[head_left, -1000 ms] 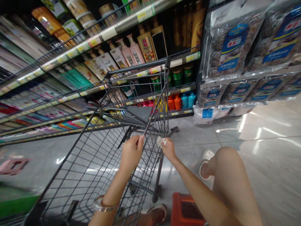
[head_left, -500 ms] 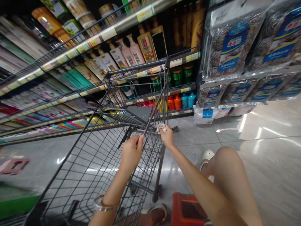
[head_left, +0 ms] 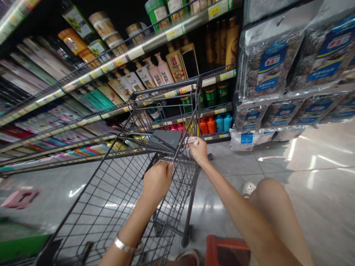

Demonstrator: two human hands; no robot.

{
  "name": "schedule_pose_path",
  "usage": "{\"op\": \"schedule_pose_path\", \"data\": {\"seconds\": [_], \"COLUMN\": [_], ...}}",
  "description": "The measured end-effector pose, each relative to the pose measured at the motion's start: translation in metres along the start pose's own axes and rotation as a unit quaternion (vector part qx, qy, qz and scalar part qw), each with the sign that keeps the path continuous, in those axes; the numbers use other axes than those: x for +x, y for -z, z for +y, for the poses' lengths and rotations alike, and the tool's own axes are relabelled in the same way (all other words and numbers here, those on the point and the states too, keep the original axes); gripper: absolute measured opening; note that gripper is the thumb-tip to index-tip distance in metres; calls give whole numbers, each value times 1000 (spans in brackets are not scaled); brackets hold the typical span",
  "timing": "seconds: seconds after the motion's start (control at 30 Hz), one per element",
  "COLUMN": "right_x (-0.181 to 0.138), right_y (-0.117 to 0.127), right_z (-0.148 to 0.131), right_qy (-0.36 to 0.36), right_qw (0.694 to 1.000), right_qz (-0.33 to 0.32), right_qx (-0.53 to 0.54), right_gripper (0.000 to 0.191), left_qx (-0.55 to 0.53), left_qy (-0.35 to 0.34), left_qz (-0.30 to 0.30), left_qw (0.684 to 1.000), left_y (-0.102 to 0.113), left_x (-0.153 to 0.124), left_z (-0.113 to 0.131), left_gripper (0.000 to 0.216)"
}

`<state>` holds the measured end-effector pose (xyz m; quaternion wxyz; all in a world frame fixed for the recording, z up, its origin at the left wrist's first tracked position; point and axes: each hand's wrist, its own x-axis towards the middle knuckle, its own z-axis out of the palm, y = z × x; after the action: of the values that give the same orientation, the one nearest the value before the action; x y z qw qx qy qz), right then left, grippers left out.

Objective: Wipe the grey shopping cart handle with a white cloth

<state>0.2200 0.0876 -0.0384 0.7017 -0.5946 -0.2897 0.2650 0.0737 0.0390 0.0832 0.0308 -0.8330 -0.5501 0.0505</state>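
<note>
A grey wire shopping cart (head_left: 122, 177) stands in front of me, angled across the view. My left hand (head_left: 158, 179) is closed around the top rim of the cart's near side, a bracelet on its wrist. Further along that side, my right hand (head_left: 198, 149) grips a crumpled whitish cloth (head_left: 193, 141) against the wire mesh. The fingertips of my right hand are partly hidden by the cloth and the wires. A grey child-seat flap (head_left: 168, 139) lies inside the cart near its handle (head_left: 166, 88).
Shelves of bottles (head_left: 163, 70) run behind the cart. Packs of steel scourers (head_left: 270, 70) hang at the right. A red plastic stool (head_left: 226, 251) stands low beside my knee (head_left: 277, 199). A pink stool (head_left: 20, 198) sits on the floor at the far left.
My right hand has shifted slightly up along the cart's side with the cloth. My left hand stays on the rim. The whole view has moved a little.
</note>
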Motion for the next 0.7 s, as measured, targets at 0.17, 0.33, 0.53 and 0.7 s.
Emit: {"op": "schedule_pose_path", "data": {"seconds": [0.17,0.33,0.53,0.7], "right_x": [-6,-16,-30,-48], "right_y": [1,-3,2,11], "right_z": [9,27,48,63], "right_qy": [38,40,61,67], "right_qw": [998,997,989,976], "right_qz": [-13,-16,-55,-96], "right_qx": [-39,-69,-123,-184], "right_gripper": [17,23,27,31], "left_qx": [33,50,65,66], "left_qy": [-12,-64,-60,-51], "left_qz": [44,49,70,63], "left_qw": [998,996,994,995], "left_y": [1,-11,-20,-19], "left_x": [21,41,40,37], "left_z": [20,22,16,17], "left_gripper": [34,34,36,34]}}
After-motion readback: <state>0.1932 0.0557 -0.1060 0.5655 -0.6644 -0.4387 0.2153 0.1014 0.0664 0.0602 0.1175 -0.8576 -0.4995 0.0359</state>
